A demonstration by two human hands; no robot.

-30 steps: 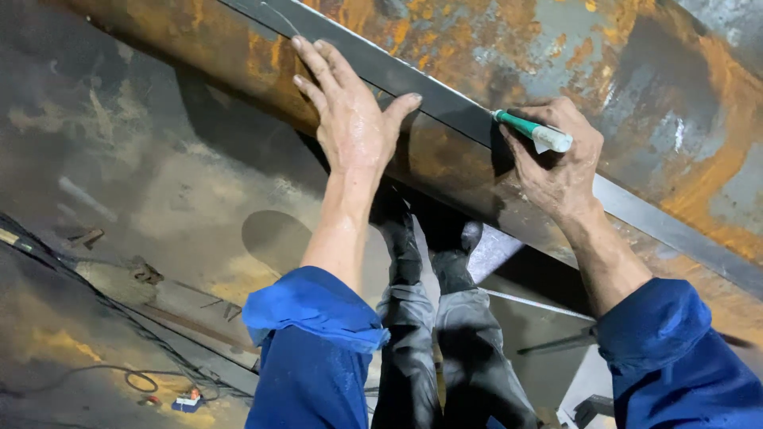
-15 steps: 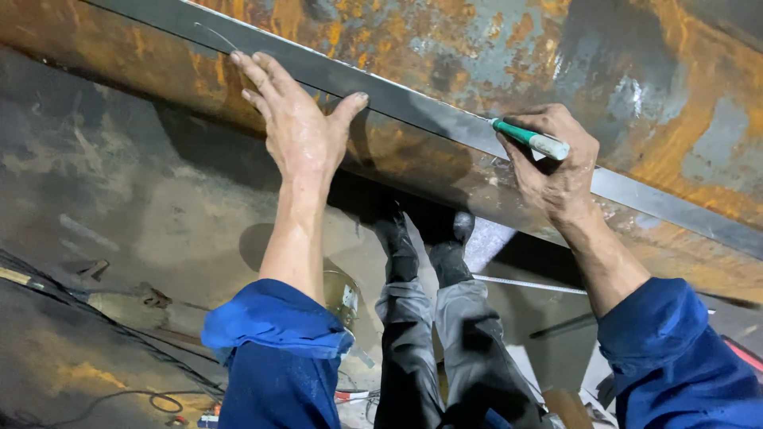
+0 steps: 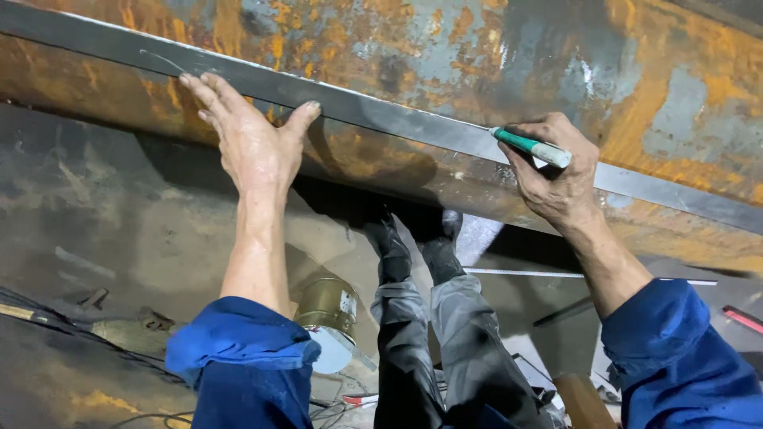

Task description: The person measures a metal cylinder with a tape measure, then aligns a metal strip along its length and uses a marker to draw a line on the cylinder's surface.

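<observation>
My left hand (image 3: 250, 139) presses flat, fingers spread, against a long grey metal strip (image 3: 381, 111) that lies along a big rusty curved steel surface (image 3: 445, 40). My right hand (image 3: 552, 171) grips a green-and-white marker (image 3: 531, 147) with its tip against the strip's upper edge. A thin white line runs along that edge to the left of the tip. Both arms wear blue sleeves.
Below, my legs in grey trousers and dark boots (image 3: 413, 246) reach toward the steel. A metal can (image 3: 327, 306) stands on the dirty floor by my left sleeve. Cables, a broom-like tool (image 3: 87, 326) and a red-tipped object (image 3: 743, 318) lie around.
The view has shifted, so both hands sit lower and further left in frame. My right hand with the marker has slid left along the strip; my left hand stays pressed on it.
</observation>
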